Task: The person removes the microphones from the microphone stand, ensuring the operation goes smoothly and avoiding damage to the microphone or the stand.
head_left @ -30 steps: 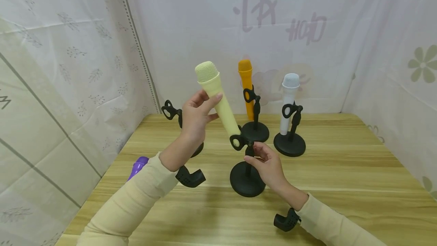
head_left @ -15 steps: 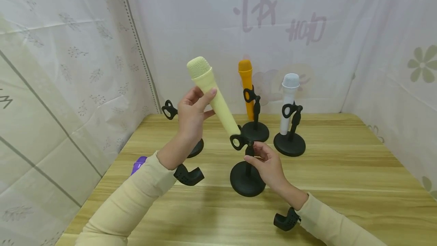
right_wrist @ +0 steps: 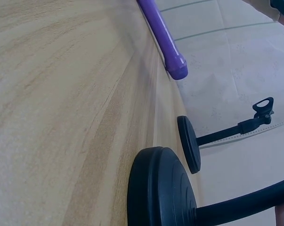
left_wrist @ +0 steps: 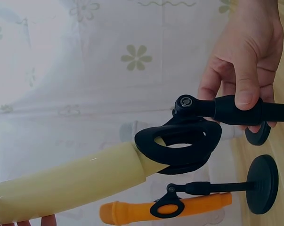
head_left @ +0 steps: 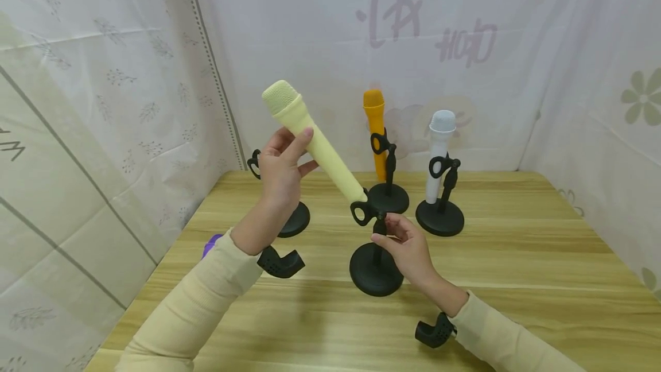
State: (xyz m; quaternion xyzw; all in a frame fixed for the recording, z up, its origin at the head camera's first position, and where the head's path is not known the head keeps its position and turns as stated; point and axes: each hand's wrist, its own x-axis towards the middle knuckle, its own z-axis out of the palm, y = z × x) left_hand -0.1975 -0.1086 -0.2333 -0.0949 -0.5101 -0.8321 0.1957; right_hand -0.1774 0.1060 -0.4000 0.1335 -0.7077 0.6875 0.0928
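My left hand (head_left: pixel 281 171) holds a pale yellow microphone (head_left: pixel 330 157) by its upper body, the head leaning up and to the left. Its lower end sits in the clip (head_left: pixel 361 211) of a black desktop stand (head_left: pixel 376 274). In the left wrist view, the narrow tail of the microphone (left_wrist: pixel 80 181) reaches into the ring of the clip (left_wrist: pixel 179 148). My right hand (head_left: pixel 410 251) pinches the stand's neck just below the clip joint; thumb and fingers of that hand (left_wrist: pixel 250 61) show on either side of the collar.
Behind, an orange microphone (head_left: pixel 374 108) and a white one (head_left: pixel 439 139) lean in their own stands. Another black stand (head_left: pixel 295 221) is partly behind my left hand. A purple microphone (right_wrist: pixel 167 44) lies at the table's left side, mostly covered by my sleeve in the head view.
My left hand has shifted left, tipping the yellow microphone's head further left and slightly up in view. Its lower end stays at the clip. My right hand and the stand keep their place.
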